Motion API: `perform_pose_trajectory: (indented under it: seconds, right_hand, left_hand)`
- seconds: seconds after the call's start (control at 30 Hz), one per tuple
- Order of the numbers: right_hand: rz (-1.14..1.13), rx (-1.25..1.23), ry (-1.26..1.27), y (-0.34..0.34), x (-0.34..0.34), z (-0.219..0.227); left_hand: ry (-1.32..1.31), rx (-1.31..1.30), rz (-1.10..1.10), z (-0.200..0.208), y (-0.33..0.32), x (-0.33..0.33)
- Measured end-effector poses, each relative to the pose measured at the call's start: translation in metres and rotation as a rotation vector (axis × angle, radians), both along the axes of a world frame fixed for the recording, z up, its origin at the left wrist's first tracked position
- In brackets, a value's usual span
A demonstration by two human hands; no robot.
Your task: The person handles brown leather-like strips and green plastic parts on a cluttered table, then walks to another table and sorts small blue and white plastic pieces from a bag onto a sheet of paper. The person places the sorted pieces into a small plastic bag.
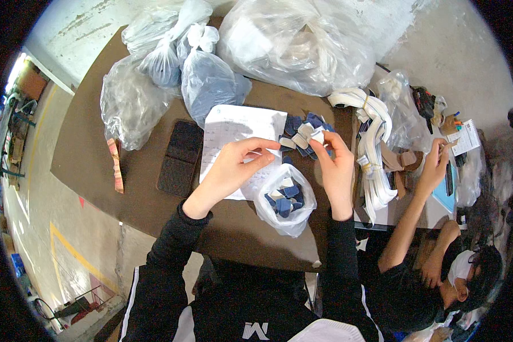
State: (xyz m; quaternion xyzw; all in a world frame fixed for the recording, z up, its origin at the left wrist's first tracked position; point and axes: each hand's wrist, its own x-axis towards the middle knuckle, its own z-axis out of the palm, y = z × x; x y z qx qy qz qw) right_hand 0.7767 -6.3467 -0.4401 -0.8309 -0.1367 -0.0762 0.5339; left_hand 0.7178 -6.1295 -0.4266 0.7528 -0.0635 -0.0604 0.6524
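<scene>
Over the pile of small blue and white flat pieces [298, 142] on the table, my right hand [337, 168] pinches a small white piece [318, 137] between thumb and fingers. My left hand [231, 168] hovers above a handwritten sheet of paper [222, 122], its index finger and thumb stretched toward the pile with a gap between them; nothing shows in it. Between and just below both hands sits an open white plastic bag [302, 219], partly filled with similar blue and white pieces [285, 199].
Left of the paper lies a dark phone-like case [180, 157], then a patterned strip [116, 165]. Tied plastic bags [208, 80] and a big clear bag [296, 51] occupy the table's far side. Bundled white strips [376, 148] lie at right, near a masked co-worker [422, 279] handling a small piece.
</scene>
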Motion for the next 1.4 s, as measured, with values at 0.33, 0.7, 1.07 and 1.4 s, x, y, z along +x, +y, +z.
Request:
perform_pose_trajectory:
  seconds: [0.33,0.7,1.07,1.4]
  right_hand:
    - [0.453,-0.115,0.292,-0.012,-0.059,0.036]
    - [-0.009,-0.482,-0.266,-0.005,0.000,-0.014]
    - [-0.103,0.133,0.022,-0.004,-0.024,0.015]
    - [0.134,-0.093,-0.358,0.026,-0.053,0.024]
  left_hand:
    - [-0.012,0.341,-0.368,0.005,0.001,-0.005]
    - [-0.048,0.261,-0.294,0.000,-0.002,-0.006]
    - [0.145,-0.301,-0.065,0.000,-0.014,-0.003]
    - [0.307,-0.870,-0.064,0.000,-0.023,-0.009]
